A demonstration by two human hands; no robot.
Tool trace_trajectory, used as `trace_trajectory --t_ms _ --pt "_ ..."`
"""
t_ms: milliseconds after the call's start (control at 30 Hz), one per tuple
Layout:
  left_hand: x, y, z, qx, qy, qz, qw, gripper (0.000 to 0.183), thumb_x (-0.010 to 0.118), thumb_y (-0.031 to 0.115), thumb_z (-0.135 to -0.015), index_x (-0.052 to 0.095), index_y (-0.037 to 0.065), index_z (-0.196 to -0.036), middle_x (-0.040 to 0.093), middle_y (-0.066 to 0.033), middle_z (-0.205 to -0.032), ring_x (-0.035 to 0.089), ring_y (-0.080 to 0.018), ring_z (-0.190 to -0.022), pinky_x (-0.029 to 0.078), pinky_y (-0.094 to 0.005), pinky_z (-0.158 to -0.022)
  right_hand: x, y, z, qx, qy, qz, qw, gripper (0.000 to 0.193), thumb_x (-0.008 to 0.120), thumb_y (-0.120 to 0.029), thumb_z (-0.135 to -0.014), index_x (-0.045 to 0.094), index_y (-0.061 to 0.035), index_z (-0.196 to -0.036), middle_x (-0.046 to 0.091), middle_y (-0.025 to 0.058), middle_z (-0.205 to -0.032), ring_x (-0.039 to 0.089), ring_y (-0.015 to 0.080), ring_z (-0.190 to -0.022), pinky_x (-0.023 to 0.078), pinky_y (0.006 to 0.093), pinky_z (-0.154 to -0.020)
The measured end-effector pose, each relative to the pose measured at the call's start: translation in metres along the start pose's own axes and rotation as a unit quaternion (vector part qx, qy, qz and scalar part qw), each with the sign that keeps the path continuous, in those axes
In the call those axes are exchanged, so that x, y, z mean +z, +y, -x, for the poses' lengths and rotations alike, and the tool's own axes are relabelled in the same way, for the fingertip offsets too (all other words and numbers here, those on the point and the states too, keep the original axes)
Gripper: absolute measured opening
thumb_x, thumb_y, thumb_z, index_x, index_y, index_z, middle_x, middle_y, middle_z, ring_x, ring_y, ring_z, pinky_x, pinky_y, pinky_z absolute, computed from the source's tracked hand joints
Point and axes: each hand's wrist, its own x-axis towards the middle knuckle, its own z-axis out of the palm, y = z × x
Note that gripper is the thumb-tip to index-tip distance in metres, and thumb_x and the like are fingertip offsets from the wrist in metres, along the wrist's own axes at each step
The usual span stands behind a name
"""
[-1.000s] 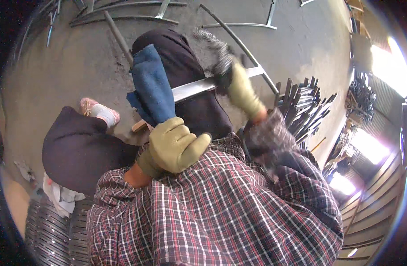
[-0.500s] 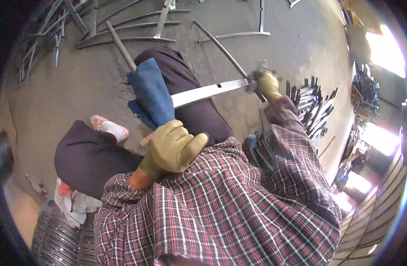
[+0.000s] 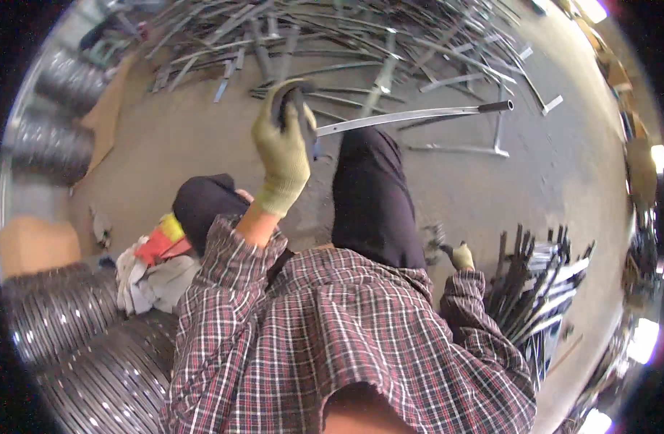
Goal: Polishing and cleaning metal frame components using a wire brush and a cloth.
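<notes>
Concrete floor (image 3: 166,145) spreading below, loose metal strips (image 3: 390,36) piling across upper frame. Left hand (image 3: 283,148), gloved, gripping closed on near end of long curved metal strip (image 3: 411,116), upper centre. Far end hanging unsupported, risking sag, swing, snagging pile. Right hand (image 3: 461,256) reaching toward dark rod bundle (image 3: 542,282), lower right; grip state unclear. Sharp edges possibly cutting glove.

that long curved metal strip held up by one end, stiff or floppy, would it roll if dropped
Probably stiff: the metal strip stays out level from the left hand, gripped at one end only. It looks flat and slightly bowed, so it would likely clatter rather than roll. Held so far from its middle, it probably feels end-heavy.
</notes>
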Motion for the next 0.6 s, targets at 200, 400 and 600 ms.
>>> trace_trajectory --t_ms 200,400,600 --pt "-0.039 -0.023 -0.046 -0.073 0.017 0.006 0.997 0.015 0.048 0.004 -0.095 0.061 0.001 -0.103 0.06 -0.0044 -0.068 0.056 -0.0124 -0.059 0.045 -0.029 -0.057 -0.155 -0.233 0.075 -0.315 0.175 -0.48 0.8 0.047 0.061 -0.008 -0.091 0.046 0.0069 -0.134 0.057 0.0215 -0.13 0.056 0.0258 -0.118 0.043 0.0349 -0.1" --pt "-0.057 -0.048 -0.073 0.049 0.089 -0.116 0.988 0.02 0.047 0.007 -0.096 0.062 0.0 -0.107 0.064 -0.0063 -0.077 0.059 -0.0161 -0.069 0.047 -0.0309 -0.066 -0.212 -0.457 0.215 -0.622 -0.072 -0.408 0.664 0.045 0.069 -0.013 -0.083 0.057 0.0016 -0.124 0.064 0.0203 -0.117 0.062 0.0294 -0.11 0.045 0.0359 -0.096" --pt "-0.061 -0.024 -0.068 -0.02 -0.143 -0.064 0.987 0.04 0.048 0.036 -0.1 0.063 0.001 -0.111 0.068 -0.008 -0.098 0.061 -0.0152 -0.089 0.047 -0.0302 -0.081 -0.153 -0.555 0.206 -0.565 0.033 -0.55 0.614 0.031 0.066 -0.018 -0.083 0.061 0.0013 -0.107 0.067 0.0215 -0.094 0.066 0.0318 -0.089 0.049 0.0382 -0.076"
